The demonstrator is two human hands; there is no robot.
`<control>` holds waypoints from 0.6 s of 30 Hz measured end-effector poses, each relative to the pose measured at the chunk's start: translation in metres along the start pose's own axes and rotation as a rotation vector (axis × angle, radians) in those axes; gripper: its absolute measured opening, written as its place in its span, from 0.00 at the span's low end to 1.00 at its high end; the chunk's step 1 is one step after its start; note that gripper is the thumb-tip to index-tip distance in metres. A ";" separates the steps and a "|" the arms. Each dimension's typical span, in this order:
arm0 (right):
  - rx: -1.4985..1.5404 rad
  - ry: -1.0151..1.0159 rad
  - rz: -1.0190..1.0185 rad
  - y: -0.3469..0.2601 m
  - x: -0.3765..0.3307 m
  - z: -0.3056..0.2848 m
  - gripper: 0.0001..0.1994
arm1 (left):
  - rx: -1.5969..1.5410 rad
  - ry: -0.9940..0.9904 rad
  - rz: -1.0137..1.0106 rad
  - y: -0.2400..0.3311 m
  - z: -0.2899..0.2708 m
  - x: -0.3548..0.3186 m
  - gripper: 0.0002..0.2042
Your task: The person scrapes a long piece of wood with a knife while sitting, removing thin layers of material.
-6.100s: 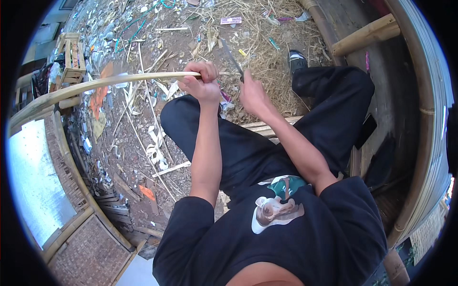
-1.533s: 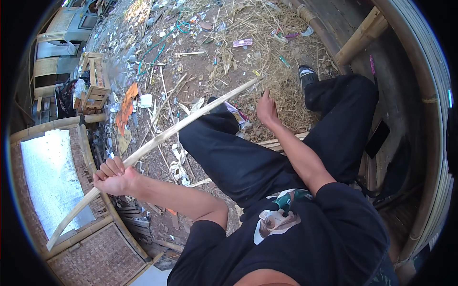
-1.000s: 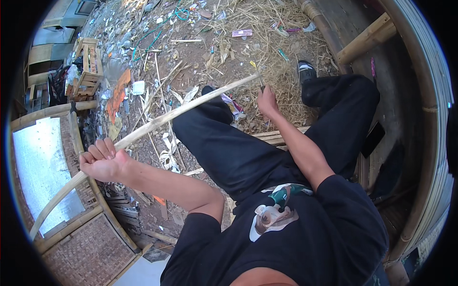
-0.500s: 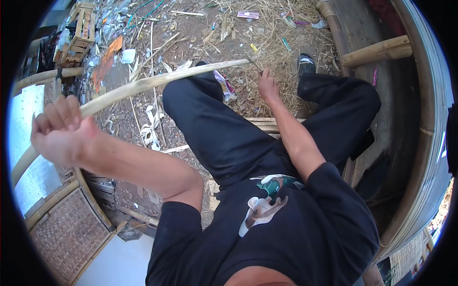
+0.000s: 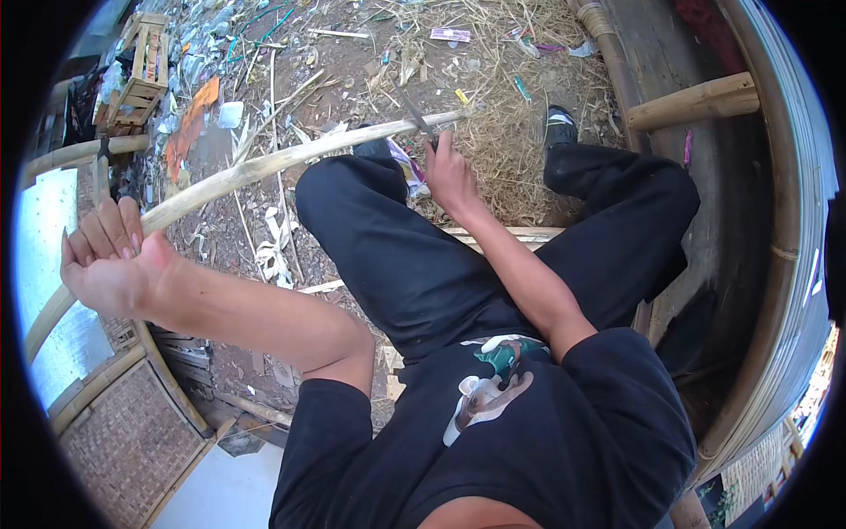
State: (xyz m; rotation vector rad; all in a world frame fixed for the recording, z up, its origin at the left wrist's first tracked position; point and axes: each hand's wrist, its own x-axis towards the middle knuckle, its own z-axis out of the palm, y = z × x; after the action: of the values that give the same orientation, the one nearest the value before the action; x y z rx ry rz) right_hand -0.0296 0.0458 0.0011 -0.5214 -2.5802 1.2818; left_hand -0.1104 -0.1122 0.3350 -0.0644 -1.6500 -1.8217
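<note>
You are sitting over littered ground, working a long pale bamboo strip (image 5: 264, 166) that is running from the near left, across your left knee, to the far centre. Your left hand (image 5: 110, 264) is closing its fingers (image 5: 113, 231) around the strip well out to the left, arm stretched, gripping it tight. Your right hand (image 5: 449, 172) is curling around the handle of a knife (image 5: 416, 113), whose dark blade is meeting the strip near its far tip, just beyond your knee; the fingers are pressed shut on the handle. By the look of it you are paring or splitting the strip at its far end, with the left hand steadying and pulling. The next move seems to call for keeping the strip taut and braced on the leg while the blade is guided along the grain, away from your thigh. Straw (image 5: 520, 132) and pale shavings (image 5: 273, 247) are lying scattered beneath, and a wooden crate (image 5: 141, 53) is sitting at far left.
</note>
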 end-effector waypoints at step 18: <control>0.646 0.157 0.466 0.073 0.062 -0.029 0.16 | -0.284 -0.409 -0.030 -0.066 0.035 -0.004 0.23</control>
State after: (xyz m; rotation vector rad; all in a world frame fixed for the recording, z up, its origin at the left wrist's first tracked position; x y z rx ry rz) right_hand -0.0607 0.1328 -0.0378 -1.0540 -1.8101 2.0023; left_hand -0.1538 -0.0807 0.2826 -0.5724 -1.6439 -2.1595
